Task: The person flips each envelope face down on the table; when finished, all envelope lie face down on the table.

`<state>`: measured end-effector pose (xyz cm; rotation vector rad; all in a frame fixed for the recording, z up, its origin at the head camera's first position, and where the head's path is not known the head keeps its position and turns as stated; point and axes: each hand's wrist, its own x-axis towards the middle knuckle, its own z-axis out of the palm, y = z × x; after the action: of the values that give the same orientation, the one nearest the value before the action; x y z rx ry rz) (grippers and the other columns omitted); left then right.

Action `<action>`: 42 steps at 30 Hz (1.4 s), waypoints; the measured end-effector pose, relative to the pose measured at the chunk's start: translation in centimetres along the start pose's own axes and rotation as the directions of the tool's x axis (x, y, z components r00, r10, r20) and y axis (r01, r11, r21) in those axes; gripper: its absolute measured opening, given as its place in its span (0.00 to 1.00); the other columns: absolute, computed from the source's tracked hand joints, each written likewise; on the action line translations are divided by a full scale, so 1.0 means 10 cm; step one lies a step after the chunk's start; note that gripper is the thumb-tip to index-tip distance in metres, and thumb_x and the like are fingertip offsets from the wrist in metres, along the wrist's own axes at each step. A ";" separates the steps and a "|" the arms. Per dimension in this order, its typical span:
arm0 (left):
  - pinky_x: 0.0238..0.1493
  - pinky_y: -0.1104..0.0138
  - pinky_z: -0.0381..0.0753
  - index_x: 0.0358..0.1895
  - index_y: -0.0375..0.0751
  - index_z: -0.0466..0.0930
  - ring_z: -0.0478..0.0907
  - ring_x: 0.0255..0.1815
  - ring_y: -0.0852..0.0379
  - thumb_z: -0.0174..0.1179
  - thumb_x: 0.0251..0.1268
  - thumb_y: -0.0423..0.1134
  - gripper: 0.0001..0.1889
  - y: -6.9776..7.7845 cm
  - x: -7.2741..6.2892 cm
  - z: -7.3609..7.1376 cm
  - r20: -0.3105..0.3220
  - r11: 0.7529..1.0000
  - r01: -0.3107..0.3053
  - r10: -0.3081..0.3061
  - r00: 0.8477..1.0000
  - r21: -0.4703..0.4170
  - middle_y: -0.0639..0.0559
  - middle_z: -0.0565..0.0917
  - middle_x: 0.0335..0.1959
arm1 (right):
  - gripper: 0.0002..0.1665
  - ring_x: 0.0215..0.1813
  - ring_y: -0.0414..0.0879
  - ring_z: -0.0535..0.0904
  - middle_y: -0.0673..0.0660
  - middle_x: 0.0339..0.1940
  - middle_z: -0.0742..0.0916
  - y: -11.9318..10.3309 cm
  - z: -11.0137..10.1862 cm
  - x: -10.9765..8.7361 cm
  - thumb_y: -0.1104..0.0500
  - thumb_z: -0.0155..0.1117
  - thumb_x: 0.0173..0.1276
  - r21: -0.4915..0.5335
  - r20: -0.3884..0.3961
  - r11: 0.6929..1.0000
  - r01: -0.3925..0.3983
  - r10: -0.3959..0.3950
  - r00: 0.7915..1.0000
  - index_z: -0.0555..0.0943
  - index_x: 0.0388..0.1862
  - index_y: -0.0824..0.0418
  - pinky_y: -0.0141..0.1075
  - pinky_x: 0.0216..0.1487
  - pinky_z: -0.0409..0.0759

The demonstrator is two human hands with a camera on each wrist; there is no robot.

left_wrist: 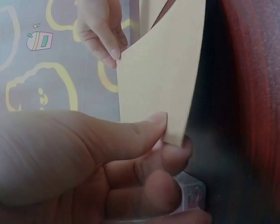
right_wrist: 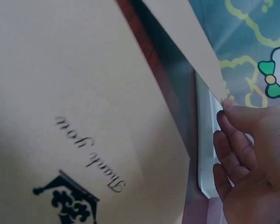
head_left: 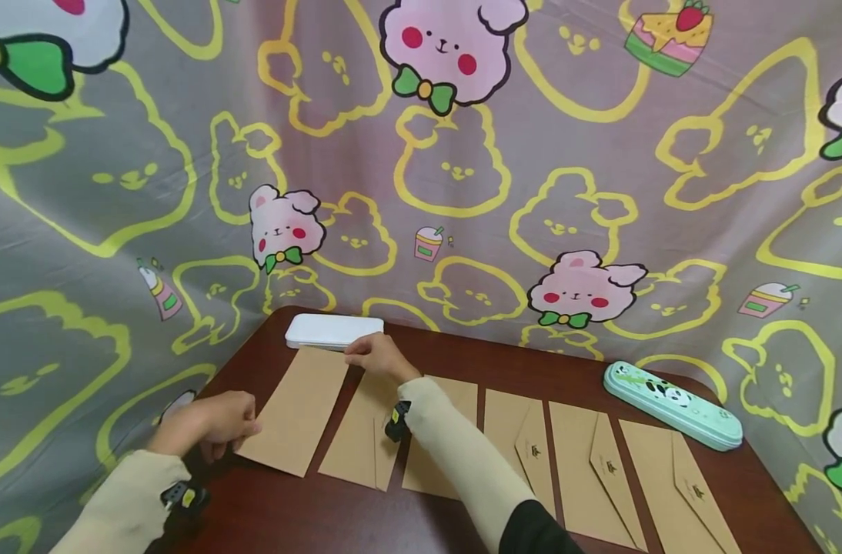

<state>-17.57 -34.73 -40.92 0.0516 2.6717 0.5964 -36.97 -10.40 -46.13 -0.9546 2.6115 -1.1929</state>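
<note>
A plain brown envelope point(head_left: 296, 415) at the left end of a row is held at two opposite corners. My left hand point(head_left: 220, 419) pinches its near left corner between thumb and fingers, as the left wrist view shows. At the far right corner, my right hand point(head_left: 379, 355) pinches the paper between thumb and fingertip, beside a white flat case point(head_left: 331, 329). In the left wrist view the envelope point(left_wrist: 158, 70) bends slightly between both hands. Beneath my right wrist lies the neighbouring envelope point(right_wrist: 88, 140), printed with "Thank you" and a dark emblem.
Several more brown envelopes point(head_left: 580, 462) lie side by side to the right on the dark wooden table point(head_left: 255, 515). A mint-green panda tin point(head_left: 673, 404) sits at the back right. Patterned cloth point(head_left: 462, 192) hangs behind. A see-through plastic item point(left_wrist: 193, 191) shows below the left hand.
</note>
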 end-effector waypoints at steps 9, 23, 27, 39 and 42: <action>0.18 0.59 0.83 0.25 0.37 0.77 0.81 0.13 0.54 0.63 0.71 0.33 0.13 0.01 0.06 0.08 -0.113 0.999 0.024 -0.019 0.993 0.043 0.49 0.81 0.15 | 0.10 0.47 0.39 0.86 0.48 0.44 0.93 -0.04 0.05 -0.07 0.53 0.70 0.71 -0.214 0.033 0.977 0.017 -0.010 0.999 0.89 0.47 0.54 0.39 0.64 0.74; 0.15 0.62 0.79 0.21 0.38 0.76 0.78 0.10 0.56 0.65 0.68 0.32 0.15 0.08 0.08 0.20 -0.225 0.994 0.083 -0.065 0.972 0.072 0.50 0.79 0.10 | 0.06 0.48 0.39 0.82 0.40 0.39 0.91 -0.04 0.13 -0.15 0.47 0.71 0.70 -0.509 0.038 0.851 0.128 -0.127 0.991 0.90 0.41 0.43 0.42 0.61 0.68; 0.14 0.62 0.78 0.16 0.39 0.78 0.77 0.09 0.57 0.65 0.67 0.32 0.18 0.07 0.11 0.22 -0.243 0.993 0.083 -0.060 0.968 0.086 0.51 0.78 0.08 | 0.05 0.51 0.42 0.81 0.40 0.41 0.90 -0.05 0.14 -0.17 0.47 0.70 0.71 -0.560 0.041 0.818 0.133 -0.133 0.990 0.91 0.40 0.41 0.44 0.60 0.70; 0.22 0.63 0.70 0.25 0.45 0.81 0.74 0.23 0.56 0.71 0.62 0.37 0.10 0.41 0.10 0.14 -0.387 0.990 -0.030 0.081 0.919 0.135 0.53 0.80 0.24 | 0.08 0.53 0.44 0.80 0.43 0.44 0.89 -0.01 -0.17 -0.27 0.48 0.67 0.73 -0.426 0.016 0.895 0.134 -0.141 0.990 0.91 0.44 0.45 0.47 0.64 0.64; 0.24 0.63 0.71 0.25 0.49 0.82 0.74 0.24 0.58 0.71 0.61 0.38 0.09 0.56 0.07 0.12 -0.387 0.983 -0.106 0.157 0.909 0.150 0.56 0.82 0.24 | 0.07 0.51 0.44 0.81 0.43 0.44 0.90 0.01 -0.40 -0.32 0.48 0.68 0.73 -0.413 0.007 0.903 0.115 -0.123 0.992 0.90 0.43 0.45 0.48 0.62 0.64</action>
<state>-17.99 -29.06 -39.82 0.1641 3.1218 0.5232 -35.86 -5.93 -43.91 -1.1886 2.9225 -0.6736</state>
